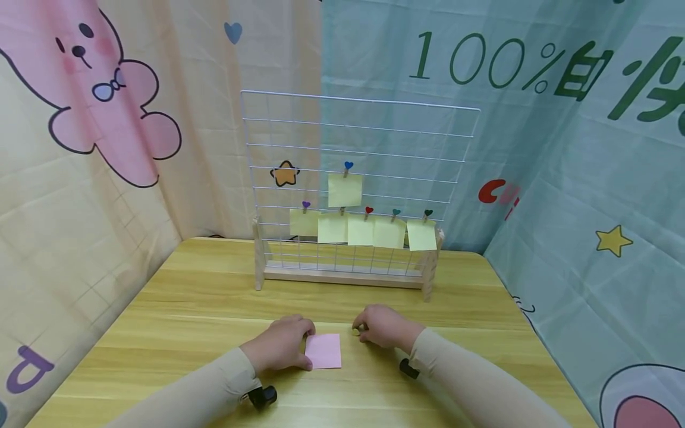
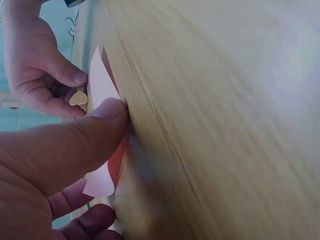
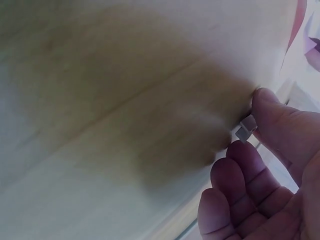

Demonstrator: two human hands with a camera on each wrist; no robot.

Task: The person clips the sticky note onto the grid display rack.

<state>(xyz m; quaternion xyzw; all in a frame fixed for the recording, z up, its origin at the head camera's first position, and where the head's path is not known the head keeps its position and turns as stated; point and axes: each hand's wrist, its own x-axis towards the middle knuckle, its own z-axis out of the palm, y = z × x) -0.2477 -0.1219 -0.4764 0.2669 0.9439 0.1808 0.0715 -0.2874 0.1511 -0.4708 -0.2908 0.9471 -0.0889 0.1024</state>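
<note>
Near the front of the table my left hand (image 1: 279,345) holds a pink sticky note (image 1: 325,351) by its left side. In the left wrist view the thumb lies on the curved note (image 2: 101,82), with fingers at its far end. To the right of the note, my right hand (image 1: 384,327) pinches a small clothespin (image 3: 245,128) between thumb and fingers, low over the wood. A pale yellow heart (image 2: 78,98) on the clothespin faces the left hand. The remaining right fingers are bent loosely beside it.
Behind the hands stands a white wire grid (image 1: 360,126) on a wooden base (image 1: 342,277). Several pale yellow sticky notes (image 1: 345,190) hang on it from heart-topped clothespins (image 1: 349,166). Printed curtains (image 1: 562,196) surround the wooden table (image 1: 198,297). Each wrist carries a small black camera (image 1: 262,397).
</note>
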